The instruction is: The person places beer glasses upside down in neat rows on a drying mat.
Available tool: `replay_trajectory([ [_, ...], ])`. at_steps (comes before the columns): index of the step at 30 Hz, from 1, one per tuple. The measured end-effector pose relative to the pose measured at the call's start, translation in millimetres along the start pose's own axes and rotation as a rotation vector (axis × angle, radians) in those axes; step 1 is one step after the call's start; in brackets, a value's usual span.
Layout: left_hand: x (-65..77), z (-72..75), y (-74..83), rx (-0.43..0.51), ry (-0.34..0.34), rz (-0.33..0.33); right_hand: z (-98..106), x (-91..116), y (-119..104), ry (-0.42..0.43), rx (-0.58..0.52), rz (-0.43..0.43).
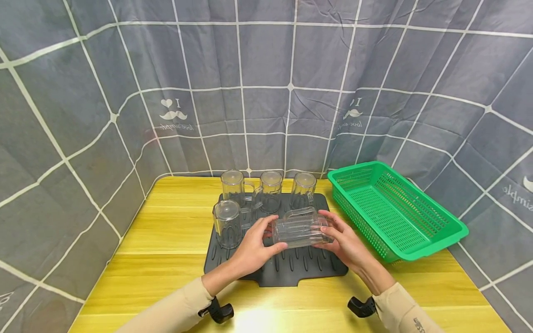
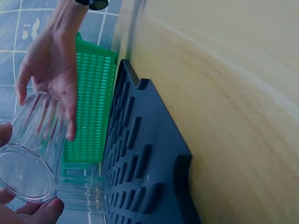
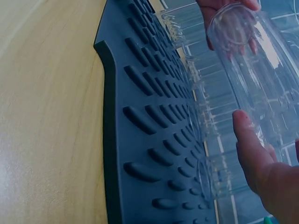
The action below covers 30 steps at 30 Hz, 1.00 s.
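A clear glass mug lies sideways in the air above the black drying mat, its handle facing the back. With fingers and thumb, my left hand grips its base end. My right hand holds the other end, the thumb along the glass. In the left wrist view the round base of the mug is close, with the right hand beyond it. From the right wrist, the left hand shows at the far end of the mug.
Several glass mugs stand upside down on the mat, among them a front left mug and a back right mug. A green plastic basket sits at the right of the wooden table. A grey checked curtain hangs behind.
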<state>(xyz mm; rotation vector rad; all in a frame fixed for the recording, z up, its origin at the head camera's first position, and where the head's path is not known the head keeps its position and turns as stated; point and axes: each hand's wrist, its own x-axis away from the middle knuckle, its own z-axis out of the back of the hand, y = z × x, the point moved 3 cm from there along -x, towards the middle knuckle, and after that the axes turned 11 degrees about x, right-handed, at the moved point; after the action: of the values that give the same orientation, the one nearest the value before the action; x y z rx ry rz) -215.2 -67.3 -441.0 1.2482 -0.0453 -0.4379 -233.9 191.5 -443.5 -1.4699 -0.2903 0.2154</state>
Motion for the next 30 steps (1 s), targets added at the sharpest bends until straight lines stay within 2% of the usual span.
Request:
replay_trajectory([
  [7,-3.6,5.7,10.8,-0.027,0.027,-0.062,0,2,5,-0.079,-0.039,-0.011],
  [15,-10.4,14.3,22.5,-0.045,0.056,-0.095,-4,1,7,-0.084,0.005,-0.032],
  [18,-13.6,18.7,28.2,-0.101,0.068,-0.116,-5,0,7,-0.094,0.017,-0.014],
  [25,-20.7,27.1,41.4,-0.306,0.093,-0.143,1,1,8,-0.083,0.04,0.018],
  [30,-25.5,30.1,45.1,-0.373,0.098,-0.159,7,3,8,-0.074,0.072,0.023],
])
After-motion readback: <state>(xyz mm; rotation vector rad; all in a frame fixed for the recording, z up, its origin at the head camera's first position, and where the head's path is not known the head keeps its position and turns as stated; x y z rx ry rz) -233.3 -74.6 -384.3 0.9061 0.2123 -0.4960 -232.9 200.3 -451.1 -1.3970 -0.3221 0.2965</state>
